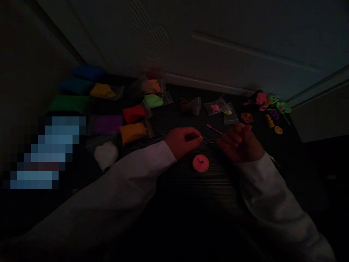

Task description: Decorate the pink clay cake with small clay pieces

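My left hand (183, 142) is closed in a pinch, with a tiny thin white piece (202, 137) at the fingertips. To its right, my right hand (241, 142) is raised with curled fingers, and whatever they hold is hidden. A thin tan strand (209, 143) shows just left of the right hand; whether the fingers touch it I cannot tell. Below and between both hands lies a round pink disc with an orange rim (201, 164) and a small dark bit at its centre. A pink plastic modelling tool (214, 128) rests behind, partly covered by the right hand.
Bags of soft clay lie at left, among them orange (133, 133), red (135, 113), purple (109, 124) and white (106, 154). Small bags with pink (215, 107) and brown clay (188, 104) lie behind. Clay flowers (261, 99) sit at back right, before a pale panel (174, 43). The light is dim.
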A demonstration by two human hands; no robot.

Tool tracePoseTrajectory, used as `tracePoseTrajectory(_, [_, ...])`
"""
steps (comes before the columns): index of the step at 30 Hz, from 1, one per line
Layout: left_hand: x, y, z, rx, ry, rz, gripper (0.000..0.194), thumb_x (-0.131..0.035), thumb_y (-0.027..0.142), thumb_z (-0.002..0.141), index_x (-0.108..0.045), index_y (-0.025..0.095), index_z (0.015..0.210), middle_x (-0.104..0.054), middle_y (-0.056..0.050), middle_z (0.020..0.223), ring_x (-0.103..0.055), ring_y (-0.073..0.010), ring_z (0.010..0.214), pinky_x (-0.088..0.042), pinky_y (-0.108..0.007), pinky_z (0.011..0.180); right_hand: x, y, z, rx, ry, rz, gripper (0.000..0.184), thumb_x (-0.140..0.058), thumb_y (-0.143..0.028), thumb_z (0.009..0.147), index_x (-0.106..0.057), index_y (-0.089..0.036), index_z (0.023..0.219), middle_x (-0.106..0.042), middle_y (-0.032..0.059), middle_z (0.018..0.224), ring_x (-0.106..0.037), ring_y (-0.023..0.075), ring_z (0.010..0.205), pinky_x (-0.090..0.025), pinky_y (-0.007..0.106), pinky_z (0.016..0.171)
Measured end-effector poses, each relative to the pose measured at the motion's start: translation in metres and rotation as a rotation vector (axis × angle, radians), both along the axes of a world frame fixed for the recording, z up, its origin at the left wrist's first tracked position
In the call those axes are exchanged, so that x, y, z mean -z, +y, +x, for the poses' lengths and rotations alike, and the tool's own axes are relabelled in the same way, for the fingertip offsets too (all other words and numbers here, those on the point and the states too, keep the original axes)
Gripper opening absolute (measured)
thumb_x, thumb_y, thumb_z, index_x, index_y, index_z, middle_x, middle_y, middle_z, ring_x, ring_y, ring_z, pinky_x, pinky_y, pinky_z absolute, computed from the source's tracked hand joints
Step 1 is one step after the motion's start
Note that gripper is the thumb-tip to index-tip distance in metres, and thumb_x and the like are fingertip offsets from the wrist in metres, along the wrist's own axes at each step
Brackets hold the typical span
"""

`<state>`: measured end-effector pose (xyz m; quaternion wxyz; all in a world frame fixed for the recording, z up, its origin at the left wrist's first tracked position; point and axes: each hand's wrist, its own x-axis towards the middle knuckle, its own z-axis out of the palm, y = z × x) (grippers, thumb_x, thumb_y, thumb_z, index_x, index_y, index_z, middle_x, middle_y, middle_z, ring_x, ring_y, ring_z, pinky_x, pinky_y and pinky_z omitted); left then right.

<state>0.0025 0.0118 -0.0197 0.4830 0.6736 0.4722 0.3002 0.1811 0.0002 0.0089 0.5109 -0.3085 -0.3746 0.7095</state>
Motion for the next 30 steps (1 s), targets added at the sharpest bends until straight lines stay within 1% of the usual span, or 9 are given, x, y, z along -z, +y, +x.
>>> tracePoseTrajectory(5, [-0.001, 0.0003, -0.0001, 0.008, -0.011, -0.007, 0.02, -0.057, 0.031, 0.072, -0.063, 0.013, 0.078, -0.06, 0.001, 0.065, -0.052, -0.0076, 0.059, -0.04, -0.019, 0.056, 0.0006, -0.0004, 0.001, -0.015, 0.031, 0.0, 0.025, -0.073, -0.042, 0.059, -0.054, -0.025, 0.059, -0.024, -0.0095, 0.044, -0.021, 0.004, 0.038, -0.028, 0.022, 0.043])
tracePoseTrajectory(11, [-0.0022, -0.0002, 0.0006, 0.009, 0.014, 0.02, 0.02, -0.057, 0.031, 0.072, -0.063, 0.013, 0.079, -0.059, 0.002, 0.064, -0.05, -0.0071, 0.058, -0.039, -0.019, 0.055, 0.0014, -0.0005, 0.0015, -0.03, 0.054, -0.023, 0.024, -0.073, -0.04, 0.06, -0.054, -0.025, 0.06, -0.026, -0.0094, 0.044, -0.02, 0.004, 0.038, -0.028, 0.022, 0.044])
tracePoseTrajectory(15, [-0.0022, -0.0005, 0.0007, 0.005, 0.025, 0.036, 0.021, -0.06, 0.03, 0.071, -0.064, 0.012, 0.082, -0.059, 0.001, 0.066, -0.049, -0.0067, 0.058, -0.038, -0.019, 0.054, 0.0001, -0.0004, 0.0015, -0.01, 0.075, -0.043, 0.031, -0.072, -0.044, 0.06, -0.049, -0.023, 0.057, -0.024, -0.0091, 0.044, -0.023, 0.0043, 0.039, -0.028, 0.022, 0.044])
tracePoseTrajectory(19, [-0.0007, 0.0004, 0.0001, 0.0, 0.026, 0.056, 0.02, -0.062, 0.028, 0.068, -0.064, 0.013, 0.082, -0.058, 0.001, 0.069, -0.05, -0.0071, 0.06, -0.039, -0.019, 0.054, -0.0024, -0.0001, 0.0027, 0.02, 0.034, -0.041, 0.041, -0.072, -0.05, 0.057, -0.042, -0.022, 0.053, -0.022, -0.0089, 0.044, -0.023, 0.0049, 0.038, -0.027, 0.022, 0.043])
tracePoseTrajectory(21, [0.0, 0.0008, -0.0003, -0.004, 0.029, 0.073, 0.021, -0.063, 0.027, 0.068, -0.064, 0.013, 0.082, -0.058, 0.001, 0.07, -0.051, -0.0077, 0.062, -0.04, -0.019, 0.056, -0.0032, -0.0002, 0.0035, 0.026, 0.037, -0.036, 0.039, -0.073, -0.048, 0.057, -0.044, -0.022, 0.054, -0.023, -0.0091, 0.044, -0.024, 0.0047, 0.038, -0.028, 0.021, 0.043])
tracePoseTrajectory(26, [0.0002, 0.0004, -0.0002, -0.004, 0.036, 0.086, 0.02, -0.063, 0.027, 0.068, -0.064, 0.014, 0.083, -0.058, 0.0, 0.072, -0.051, -0.0079, 0.063, -0.041, -0.02, 0.057, -0.0038, -0.001, 0.0038, 0.009, 0.085, -0.055, 0.027, -0.074, -0.039, 0.059, -0.052, -0.023, 0.06, -0.028, -0.0104, 0.042, -0.027, 0.003, 0.039, -0.03, 0.019, 0.044])
tracePoseTrajectory(28, [0.0, 0.0, 0.0001, -0.003, 0.039, 0.081, 0.02, -0.062, 0.027, 0.069, -0.064, 0.014, 0.083, -0.058, 0.0, 0.071, -0.051, -0.0078, 0.063, -0.041, -0.02, 0.056, -0.0044, -0.0009, 0.0032, -0.001, 0.082, -0.06, 0.027, -0.074, -0.04, 0.06, -0.053, -0.023, 0.06, -0.028, -0.0107, 0.042, -0.027, 0.0028, 0.038, -0.03, 0.019, 0.044])
tracePoseTrajectory(30, [-0.0001, -0.0003, 0.0003, -0.001, 0.038, 0.08, 0.02, -0.062, 0.028, 0.069, -0.064, 0.014, 0.083, -0.058, 0.001, 0.071, -0.051, -0.0076, 0.062, -0.04, -0.019, 0.056, -0.0051, -0.0005, 0.0026, -0.005, 0.068, -0.049, 0.03, -0.07, -0.044, 0.064, -0.05, -0.022, 0.059, -0.026, -0.0105, 0.041, -0.026, 0.0034, 0.037, -0.029, 0.019, 0.043])
